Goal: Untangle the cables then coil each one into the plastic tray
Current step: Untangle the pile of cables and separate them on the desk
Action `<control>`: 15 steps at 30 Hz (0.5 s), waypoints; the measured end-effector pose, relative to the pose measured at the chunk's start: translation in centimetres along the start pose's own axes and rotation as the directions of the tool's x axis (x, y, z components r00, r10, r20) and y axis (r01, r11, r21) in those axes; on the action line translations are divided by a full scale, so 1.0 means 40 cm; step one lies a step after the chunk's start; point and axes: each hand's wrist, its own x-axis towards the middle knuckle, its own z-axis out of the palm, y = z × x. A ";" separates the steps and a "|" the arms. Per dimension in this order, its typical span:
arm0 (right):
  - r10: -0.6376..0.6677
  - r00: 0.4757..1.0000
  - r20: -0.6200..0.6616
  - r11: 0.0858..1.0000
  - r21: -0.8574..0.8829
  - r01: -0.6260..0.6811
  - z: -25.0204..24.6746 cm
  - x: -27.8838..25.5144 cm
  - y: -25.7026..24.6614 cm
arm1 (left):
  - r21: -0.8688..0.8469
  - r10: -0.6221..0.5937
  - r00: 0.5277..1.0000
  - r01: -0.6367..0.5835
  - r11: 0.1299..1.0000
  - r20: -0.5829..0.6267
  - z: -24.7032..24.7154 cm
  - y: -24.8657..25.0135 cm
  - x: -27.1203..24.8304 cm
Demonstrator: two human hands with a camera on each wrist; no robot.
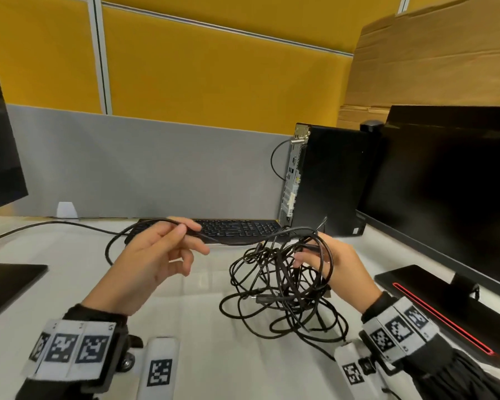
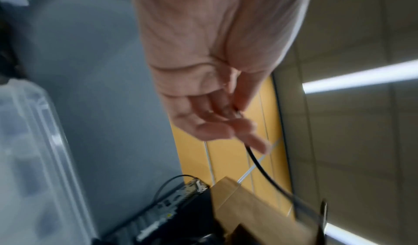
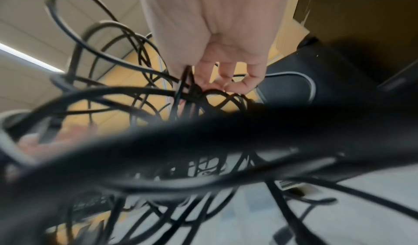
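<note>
Head view. The left hand (image 1: 153,256), at 9 o'clock of centre, pinches a single thin black cable (image 1: 237,241) between thumb and index finger; the remaining fingers are loosely spread. This strand is round in section, smooth and matte, and runs from the pinch toward 3 o'clock into the tangle of cables (image 1: 283,287). The right hand (image 1: 334,268), at 4 o'clock, has its fingers curled through the upper loops of the tangle and holds it raised, the lower loops draping onto the white table (image 1: 214,359). All strands are black and rubbery; a few end in small moulded plugs, their type too small to tell.

In the left wrist view a translucent, ribbed plastic tray (image 2: 34,159) lies at 9 o'clock, blurred.

Both wrists carry white fabric bands printed with square black-and-white marker codes (image 1: 93,349). Behind the hands: a flat black keyboard (image 1: 237,228) at 12 o'clock, a black slab-sided desktop computer (image 1: 329,180) at 2 o'clock with a perforated metal back, and a glossy dark monitor (image 1: 445,192) at 3 o'clock. Yellow felt partition panels (image 1: 214,67) stand above a grey one. No lettering is legible.
</note>
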 end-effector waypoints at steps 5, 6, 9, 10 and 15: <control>0.105 0.992 -0.070 0.994 0.027 -0.103 -0.006 0.001 0.055 | -0.123 0.118 0.984 -0.102 0.987 0.132 0.013 0.005 -0.008; 0.127 0.989 -0.081 0.991 0.055 -0.123 -0.004 0.001 0.064 | -0.108 0.103 0.986 -0.089 0.990 0.134 0.016 0.000 -0.007; 0.160 0.980 -0.122 0.982 0.123 -0.145 -0.008 0.000 0.057 | 0.019 -0.045 0.995 0.044 0.999 0.094 0.020 -0.017 0.000; 0.155 0.979 -0.135 0.981 0.140 -0.136 -0.011 0.001 0.056 | 0.126 -0.112 0.990 0.101 0.987 0.085 0.020 -0.022 0.002; 0.110 0.984 -0.139 0.989 0.110 -0.095 -0.031 0.009 0.054 | 0.570 -0.423 0.775 0.099 0.815 0.470 0.028 -0.013 -0.021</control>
